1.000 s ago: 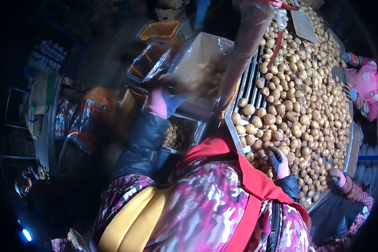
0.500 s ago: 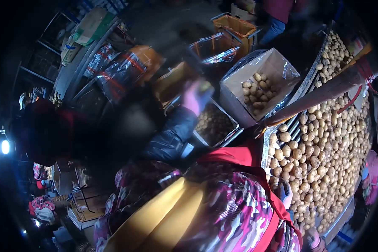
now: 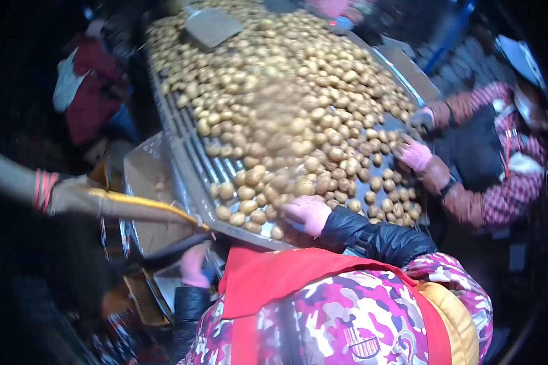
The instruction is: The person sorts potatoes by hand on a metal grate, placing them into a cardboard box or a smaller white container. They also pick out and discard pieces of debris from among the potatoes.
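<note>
My right hand (image 3: 309,214), in a pink glove with grey on the finger side, is palm-down at the near edge of the potatoes (image 3: 323,131). Its fingers reach out over several potatoes and look apart, though their tips are partly hidden. My left hand (image 3: 195,266), gloved in pink and blue-grey, hangs low beside the table's near left corner, above the boxes. Motion smears its fingers, so whether it holds anything does not show. The potatoes lie spread over a metal sorting table (image 3: 192,182) with slats along its left side.
Across the table's right side a co-worker's gloved hands (image 3: 415,152) touch potatoes. A scoop (image 3: 213,27) lies on the far end. A wrapped pole (image 3: 122,207) crosses the left, above a lined cardboard box (image 3: 149,164). Another person (image 3: 94,91) stands at far left.
My view has swung right, from the boxes to the table. My left hand, which was raised over the boxes with a potato-like thing, is now lower. My right hand stays among the potatoes.
</note>
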A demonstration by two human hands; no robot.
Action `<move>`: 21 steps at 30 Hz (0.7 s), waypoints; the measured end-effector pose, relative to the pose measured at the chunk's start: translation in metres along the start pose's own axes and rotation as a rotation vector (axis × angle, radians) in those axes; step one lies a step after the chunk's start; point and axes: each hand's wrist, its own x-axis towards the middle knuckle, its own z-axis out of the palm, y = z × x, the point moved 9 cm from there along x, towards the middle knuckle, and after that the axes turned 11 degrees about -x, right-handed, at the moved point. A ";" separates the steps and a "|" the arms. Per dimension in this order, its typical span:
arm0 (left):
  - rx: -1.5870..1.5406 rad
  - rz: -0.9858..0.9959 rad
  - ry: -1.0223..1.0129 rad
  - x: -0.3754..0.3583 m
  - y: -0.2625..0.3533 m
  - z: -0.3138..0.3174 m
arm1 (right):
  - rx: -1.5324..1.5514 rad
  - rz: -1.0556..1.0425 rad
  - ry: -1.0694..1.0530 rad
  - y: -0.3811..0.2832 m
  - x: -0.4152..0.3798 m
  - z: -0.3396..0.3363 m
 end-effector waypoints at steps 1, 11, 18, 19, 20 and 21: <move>-0.007 0.105 -0.112 0.030 0.036 0.023 | 0.014 -0.053 0.105 0.001 -0.006 -0.004; 0.131 0.238 -0.237 0.156 0.050 0.101 | -0.214 0.098 -0.072 0.082 0.003 -0.048; 0.121 0.200 -0.270 0.166 0.038 0.106 | -0.313 0.320 0.327 0.185 0.047 -0.078; 0.124 0.187 -0.284 0.164 0.037 0.106 | -0.311 0.324 0.362 0.178 0.055 -0.084; 0.124 0.177 -0.292 0.165 0.036 0.107 | -0.294 0.300 0.253 0.164 0.072 -0.087; 0.124 0.173 -0.294 0.169 0.036 0.109 | -0.283 0.274 0.150 0.150 0.087 -0.083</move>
